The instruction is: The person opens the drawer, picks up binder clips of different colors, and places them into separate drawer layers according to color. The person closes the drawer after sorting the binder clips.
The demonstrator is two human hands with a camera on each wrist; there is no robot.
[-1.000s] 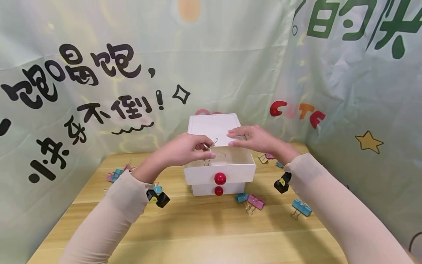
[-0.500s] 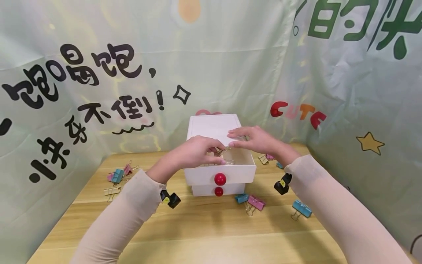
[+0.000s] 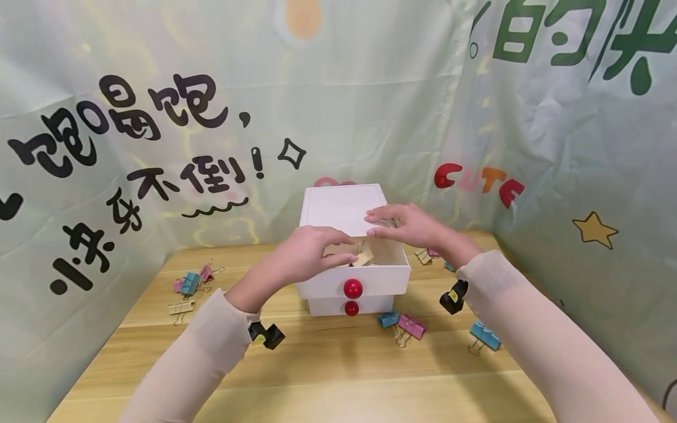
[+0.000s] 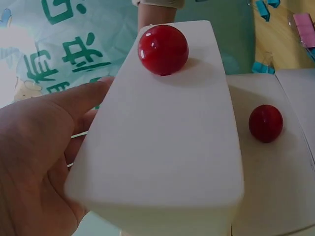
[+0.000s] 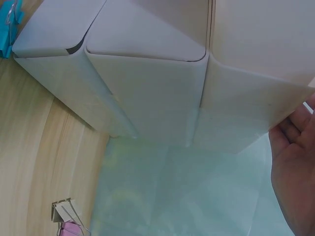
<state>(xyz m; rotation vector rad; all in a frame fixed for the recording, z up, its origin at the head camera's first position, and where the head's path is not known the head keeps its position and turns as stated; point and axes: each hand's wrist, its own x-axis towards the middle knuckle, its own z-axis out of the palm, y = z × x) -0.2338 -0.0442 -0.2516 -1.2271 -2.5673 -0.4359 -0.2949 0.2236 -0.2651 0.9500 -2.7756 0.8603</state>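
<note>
A white drawer box (image 3: 344,205) stands on the table with its upper drawer (image 3: 317,288) pulled out. A red knob (image 3: 353,288) sits on that drawer's front. My left hand (image 3: 309,252) hovers over the drawer's left side, thumb and fingers parted. Just past its fingertips, a cream binder clip (image 3: 364,257) shows inside the drawer opening, apart from the hand. My right hand (image 3: 409,226) is at the top right of the box, fingers extended. In the right wrist view, the right hand (image 5: 298,162) lies against the box's edge; its fingertips are partly hidden.
Blue and pink binder clips (image 3: 411,326) lie right of the box front, with another blue clip (image 3: 484,336) farther right. Several clips (image 3: 190,283) and a cream clip (image 3: 181,307) lie at the left. More clips (image 3: 425,255) lie behind my right hand.
My left hand moved right over the drawer with the cream binder clip, then let it go and drew back slightly left. My right hand stayed in place.
</note>
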